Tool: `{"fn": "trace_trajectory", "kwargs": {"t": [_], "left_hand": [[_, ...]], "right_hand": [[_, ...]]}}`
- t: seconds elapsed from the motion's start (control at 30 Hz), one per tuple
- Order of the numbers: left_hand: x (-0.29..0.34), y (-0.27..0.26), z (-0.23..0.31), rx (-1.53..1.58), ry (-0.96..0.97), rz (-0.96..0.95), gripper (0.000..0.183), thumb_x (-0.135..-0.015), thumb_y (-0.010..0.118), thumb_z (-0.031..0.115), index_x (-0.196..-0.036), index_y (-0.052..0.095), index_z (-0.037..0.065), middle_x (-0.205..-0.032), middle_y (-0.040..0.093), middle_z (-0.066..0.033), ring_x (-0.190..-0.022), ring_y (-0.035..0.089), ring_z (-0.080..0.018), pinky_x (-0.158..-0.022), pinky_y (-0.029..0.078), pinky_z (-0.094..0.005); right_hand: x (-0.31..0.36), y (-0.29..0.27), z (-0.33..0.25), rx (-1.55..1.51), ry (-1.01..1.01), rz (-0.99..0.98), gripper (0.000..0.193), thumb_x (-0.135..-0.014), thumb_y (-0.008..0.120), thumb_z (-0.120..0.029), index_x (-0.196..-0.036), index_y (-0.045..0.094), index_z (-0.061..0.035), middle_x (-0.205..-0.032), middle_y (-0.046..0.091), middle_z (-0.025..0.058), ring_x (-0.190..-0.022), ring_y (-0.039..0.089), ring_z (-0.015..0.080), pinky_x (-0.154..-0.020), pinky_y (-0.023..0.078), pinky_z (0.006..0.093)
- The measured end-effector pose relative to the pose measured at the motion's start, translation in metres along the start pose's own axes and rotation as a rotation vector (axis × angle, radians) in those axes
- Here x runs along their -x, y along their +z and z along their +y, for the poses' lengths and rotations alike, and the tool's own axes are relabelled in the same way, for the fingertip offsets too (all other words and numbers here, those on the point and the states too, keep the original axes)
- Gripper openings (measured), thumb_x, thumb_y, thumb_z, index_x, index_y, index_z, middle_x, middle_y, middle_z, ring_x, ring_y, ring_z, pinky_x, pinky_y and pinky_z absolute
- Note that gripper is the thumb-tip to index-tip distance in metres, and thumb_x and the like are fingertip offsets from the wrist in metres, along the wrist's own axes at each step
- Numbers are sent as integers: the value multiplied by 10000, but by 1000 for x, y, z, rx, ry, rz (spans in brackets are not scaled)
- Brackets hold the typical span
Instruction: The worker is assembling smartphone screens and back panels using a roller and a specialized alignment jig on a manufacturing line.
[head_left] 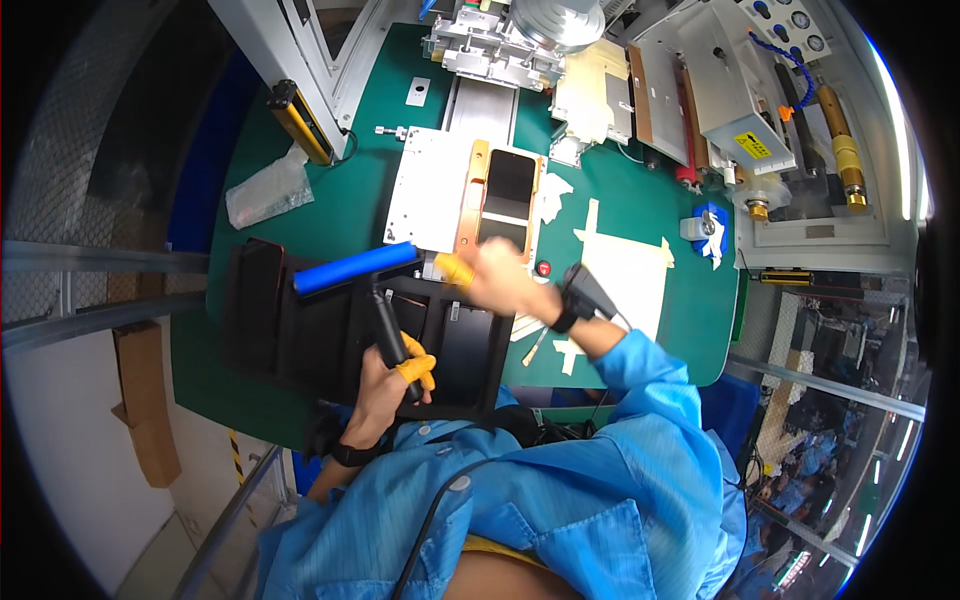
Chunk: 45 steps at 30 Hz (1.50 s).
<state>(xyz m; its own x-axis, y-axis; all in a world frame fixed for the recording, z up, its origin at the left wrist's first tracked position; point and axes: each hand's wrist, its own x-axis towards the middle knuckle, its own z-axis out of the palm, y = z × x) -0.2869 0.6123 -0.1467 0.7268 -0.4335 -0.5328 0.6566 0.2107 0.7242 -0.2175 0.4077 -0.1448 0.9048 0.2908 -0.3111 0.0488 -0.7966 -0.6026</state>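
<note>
My left hand (382,385), with yellow finger covers, is closed round the black handle of a blue hand roller (355,268). The roller's cylinder is raised over a black tray (315,350) that holds flat dark phone-like panels (466,350). My right hand (503,277), also with yellow finger covers, hovers near the front end of an orange-framed fixture (470,200). Motion blurs it, so whether its fingers hold anything is unclear. In the fixture lies a dark rectangular phone-like panel (511,182); its near part is partly hidden by my right hand.
A white sheet (625,285) is taped to the green table (690,340) on the right, beside a thin brush (535,346) and a red button (543,268). A plastic bag (270,190) lies left. Metal machinery (490,45) stands behind; a blue-and-white container (705,228) sits far right.
</note>
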Motion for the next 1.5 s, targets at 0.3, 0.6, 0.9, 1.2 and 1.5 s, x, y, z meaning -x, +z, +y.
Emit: {"fn": "trace_trajectory", "kwargs": {"t": [0.3, 0.6, 0.9, 1.2, 1.5], "left_hand": [[-18, 25, 8, -612, 285, -203, 327, -777, 643, 203, -1015, 520, 14, -779, 602, -29, -718, 553, -55, -585, 427, -193], [6, -95, -18, -324, 393, 693, 150, -832, 515, 38, -964, 586, 28, -916, 589, -50, -777, 557, -97, -581, 463, -194], [11, -206, -30, -1083, 585, 1372, 248, -773, 545, -38, -1021, 544, -32, -1034, 511, -123, -982, 492, -198, -853, 412, -314], [6, -256, -31, -367, 266, 1174, 345, -805, 503, 32, -1146, 456, 33, -1034, 519, -84, -901, 527, -168, -773, 436, -253], [16, -266, -27, -249, 72, 1131, 318, -833, 463, 204, -1129, 470, 89, -1032, 512, -52, -900, 517, -183, -702, 445, -316]], "right_hand": [[-7, -23, -7, -1131, 327, 258, 363, -865, 455, -362, -786, 502, -10, -614, 541, 77, -416, 499, 151, -433, 452, 270], [-29, -42, 90, -974, 436, 484, 295, -858, 409, -289, -750, 400, -14, -477, 463, 82, -371, 483, 168, -334, 420, 295], [112, 25, 58, -1230, 707, 645, 314, -882, 440, -318, -771, 458, -26, -527, 454, 62, -337, 406, 128, -317, 353, 261], [131, 79, 172, -1178, 837, 991, 294, -889, 418, -289, -744, 432, -33, -516, 437, 59, -355, 411, 141, -317, 364, 281], [175, 53, 262, -1372, 861, 1170, 339, -873, 429, -319, -701, 448, -28, -473, 428, 57, -350, 417, 151, -331, 370, 287]]}}
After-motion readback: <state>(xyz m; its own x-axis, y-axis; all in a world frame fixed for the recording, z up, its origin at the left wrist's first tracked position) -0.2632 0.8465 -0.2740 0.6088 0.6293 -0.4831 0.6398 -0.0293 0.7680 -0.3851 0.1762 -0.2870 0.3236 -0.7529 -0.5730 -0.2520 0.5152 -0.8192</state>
